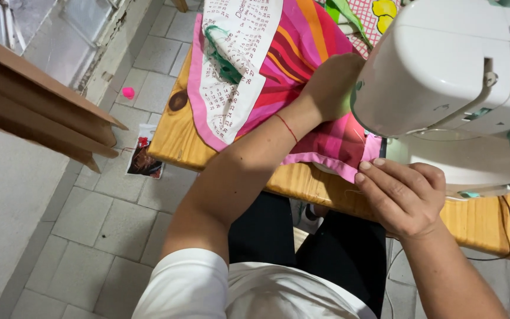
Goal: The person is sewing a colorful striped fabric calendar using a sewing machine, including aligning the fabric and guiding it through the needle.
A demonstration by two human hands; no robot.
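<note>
The striped cloth, in pink, orange and red bands with a pink border, lies spread on the wooden table and runs in under the white sewing machine, its hemmed edge hanging just over the table's near side. The left hand rests on top of the cloth right beside the machine's head; its fingers are hidden behind the machine body, so whether they are curled or flat cannot be told. A thin red thread bracelet circles that wrist. The right hand sits at the cloth's near corner below the machine, fingers bent and bunched together with the tips pressing the pink hem against the table edge. A white printed calendar cloth with green stitching lies over the striped cloth, on the side away from the machine. Beyond the table's far end, on the tiled floor, lie a small photo card and a pink ball.
</note>
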